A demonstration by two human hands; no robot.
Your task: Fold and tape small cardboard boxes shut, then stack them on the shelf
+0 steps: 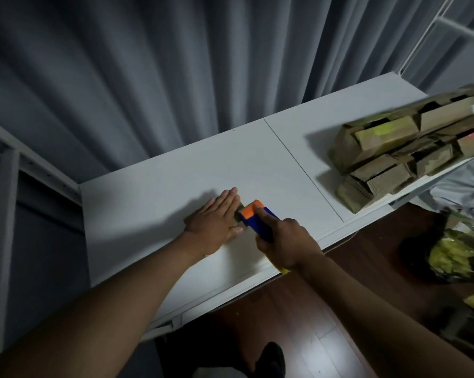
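Dark wood floor [312,309] nearest. On the white shelf [154,192], left hand [216,222] presses flat, fingers straight, over a small box [238,208], mostly hidden. Right hand [285,244] grips the blue-orange tape dispenser [257,218] against it. Stacked boxes [399,151] far right; grey curtain [175,72] behind.

One head-worn wide-angle view looked forward and steeply down — close over the white shelf [257,165] and both forearms.

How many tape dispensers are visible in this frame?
1: the blue-and-orange tape dispenser sits in the right hand on the white shelf, beside the flat left hand.
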